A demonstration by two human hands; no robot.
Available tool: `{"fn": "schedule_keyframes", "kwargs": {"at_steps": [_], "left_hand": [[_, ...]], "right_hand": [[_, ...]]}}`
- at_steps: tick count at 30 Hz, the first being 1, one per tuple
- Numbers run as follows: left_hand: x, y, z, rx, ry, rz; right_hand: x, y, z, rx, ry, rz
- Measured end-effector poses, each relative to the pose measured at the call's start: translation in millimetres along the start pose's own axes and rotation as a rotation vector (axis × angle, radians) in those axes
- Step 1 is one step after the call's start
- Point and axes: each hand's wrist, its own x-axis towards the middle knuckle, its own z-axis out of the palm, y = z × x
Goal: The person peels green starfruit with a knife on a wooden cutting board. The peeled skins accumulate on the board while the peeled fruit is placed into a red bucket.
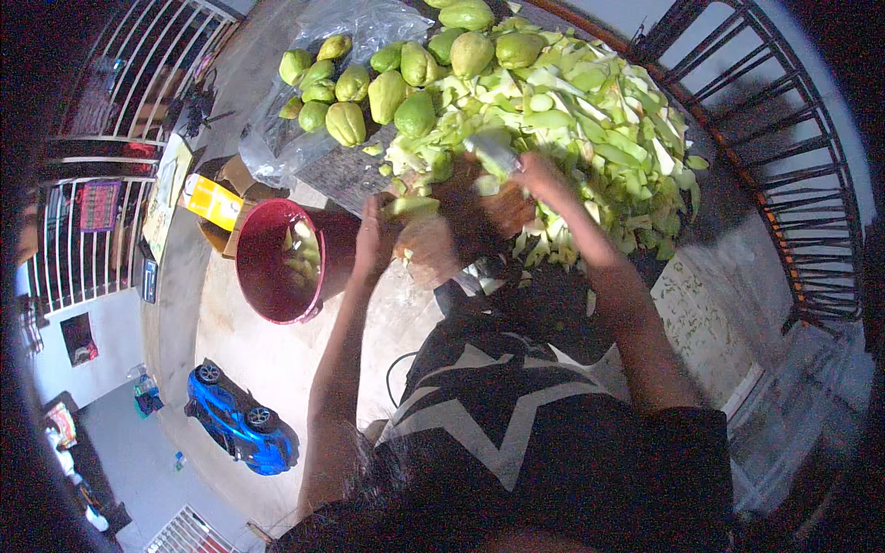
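My left hand (373,236) is closed around a pale green chayote piece (416,206), over the near left part of a round wooden chopping board (427,243). In my right hand (545,178) is a knife with a broad metal blade (491,153), blurred and pointing left above the board. A large heap of chayote peelings (601,131) spreads behind and to the right of the board. Whole green chayotes (387,97) lie beyond it, some on a clear plastic sheet (276,148). To the left of my left hand stands a dark red bucket (280,263) with pale chayote pieces (304,259) inside.
A cardboard box (238,181) and a yellow carton (211,202) sit behind the bucket. On the floor at lower left, a blue toy car (238,422) lies on its side. A dark metal railing (781,138) runs along the right, and white bars (90,235) stand at far left.
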Motion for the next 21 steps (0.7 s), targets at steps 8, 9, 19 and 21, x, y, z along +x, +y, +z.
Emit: {"fn": "schedule_keyframes", "kwargs": {"at_steps": [8, 9, 19, 21], "left_hand": [[-10, 5, 47, 0.337, -0.048, 0.144], [-16, -12, 51, 0.401, -0.02, 0.138], [-47, -10, 75, -0.261, 0.096, -0.265], [-40, -15, 83, 0.116, 0.124, -0.133]], "right_hand": [[-24, 4, 3, 0.083, 0.181, -0.142], [-41, -3, 9, 0.078, 0.128, -0.114], [-123, 3, 87, 0.151, -0.022, -0.111], [-137, 7, 94, 0.189, 0.032, -0.1]]}}
